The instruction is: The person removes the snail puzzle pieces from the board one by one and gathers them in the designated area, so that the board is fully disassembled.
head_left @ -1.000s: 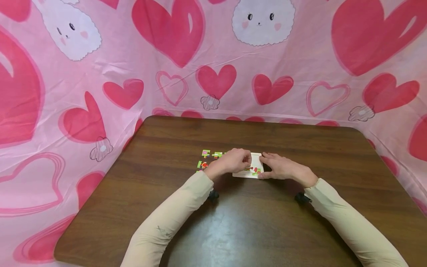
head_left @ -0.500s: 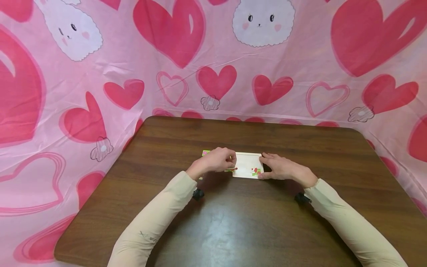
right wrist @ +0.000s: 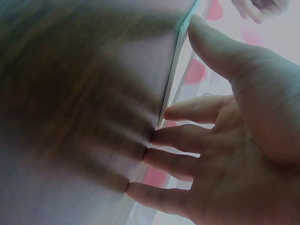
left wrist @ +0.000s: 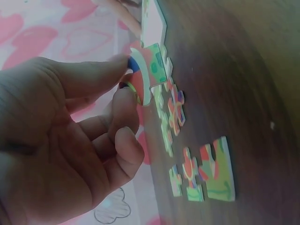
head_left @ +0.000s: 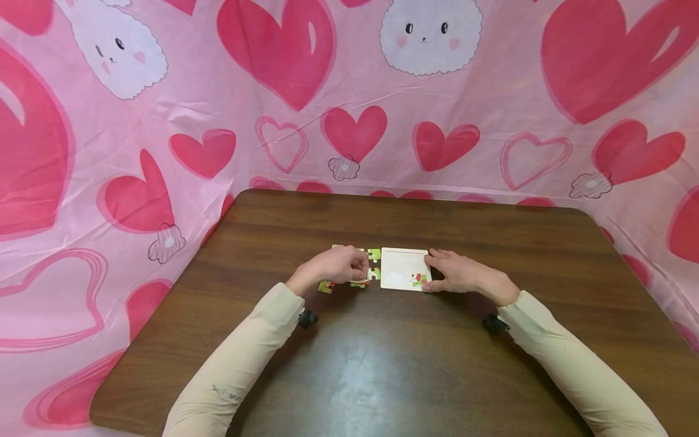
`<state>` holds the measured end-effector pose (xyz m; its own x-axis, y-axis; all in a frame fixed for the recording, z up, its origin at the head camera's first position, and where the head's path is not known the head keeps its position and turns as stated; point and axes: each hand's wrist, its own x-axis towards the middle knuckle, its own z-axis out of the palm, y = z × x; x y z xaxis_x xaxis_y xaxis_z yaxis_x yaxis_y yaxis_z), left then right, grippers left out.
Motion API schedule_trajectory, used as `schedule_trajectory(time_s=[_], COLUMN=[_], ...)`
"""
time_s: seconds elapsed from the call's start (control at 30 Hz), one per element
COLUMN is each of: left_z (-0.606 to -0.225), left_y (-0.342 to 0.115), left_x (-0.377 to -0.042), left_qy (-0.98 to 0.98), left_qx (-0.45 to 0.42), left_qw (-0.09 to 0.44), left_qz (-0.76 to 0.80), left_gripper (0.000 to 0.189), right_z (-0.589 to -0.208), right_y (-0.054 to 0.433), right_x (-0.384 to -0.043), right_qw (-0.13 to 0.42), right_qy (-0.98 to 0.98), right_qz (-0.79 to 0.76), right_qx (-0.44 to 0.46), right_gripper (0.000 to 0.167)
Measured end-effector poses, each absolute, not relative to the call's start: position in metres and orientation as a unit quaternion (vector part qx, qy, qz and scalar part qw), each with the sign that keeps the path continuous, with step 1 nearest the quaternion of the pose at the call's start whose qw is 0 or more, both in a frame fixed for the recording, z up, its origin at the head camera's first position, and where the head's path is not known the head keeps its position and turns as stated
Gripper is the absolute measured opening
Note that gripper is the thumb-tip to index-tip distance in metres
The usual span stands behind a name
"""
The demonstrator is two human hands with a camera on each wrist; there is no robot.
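My left hand (head_left: 334, 266) is above the loose jigsaw pieces, left of the puzzle board. In the left wrist view, its thumb and index finger pinch a jigsaw piece (left wrist: 143, 72) coloured red, white, blue and green. The white square puzzle board (head_left: 398, 267) lies flat, with a single jigsaw piece (head_left: 418, 280) in its near right corner. My right hand (head_left: 461, 273) rests at the board's right edge, thumb touching the near corner and fingers extended. Seen from the right wrist, those fingertips (right wrist: 136, 186) touch the tabletop beside the board.
Several loose jigsaw pieces lie left of the board, among them a green one (head_left: 374, 254) at its far left side and another piece (head_left: 326, 286) nearer me. The brown wooden table (head_left: 349, 364) meets a pink heart-print cloth (head_left: 349, 73) behind.
My left hand has moved left from over the board, carrying a jigsaw piece off it to above the loose pieces. The right hand and the board have stayed in place.
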<state>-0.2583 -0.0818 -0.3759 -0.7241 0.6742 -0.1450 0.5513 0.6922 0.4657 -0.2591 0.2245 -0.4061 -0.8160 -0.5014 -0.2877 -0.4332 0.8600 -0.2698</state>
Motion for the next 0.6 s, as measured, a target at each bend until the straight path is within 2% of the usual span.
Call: schedule_trajectory(time_s=[0.6], left_z=[-0.391], left_y=[-0.098], left_x=[-0.258], left_qy=[0.895], left_qx=[0.331], left_qw=[0.206], left_qz=[0.218], left_gripper=[0.011], right_z=[-0.403], right_y=[0.223], right_x=[-0.257], right_qw=[0.177], right_qy=[0.948], right_qz=[-0.098], right_qx=[-0.247], right_gripper=[0.089])
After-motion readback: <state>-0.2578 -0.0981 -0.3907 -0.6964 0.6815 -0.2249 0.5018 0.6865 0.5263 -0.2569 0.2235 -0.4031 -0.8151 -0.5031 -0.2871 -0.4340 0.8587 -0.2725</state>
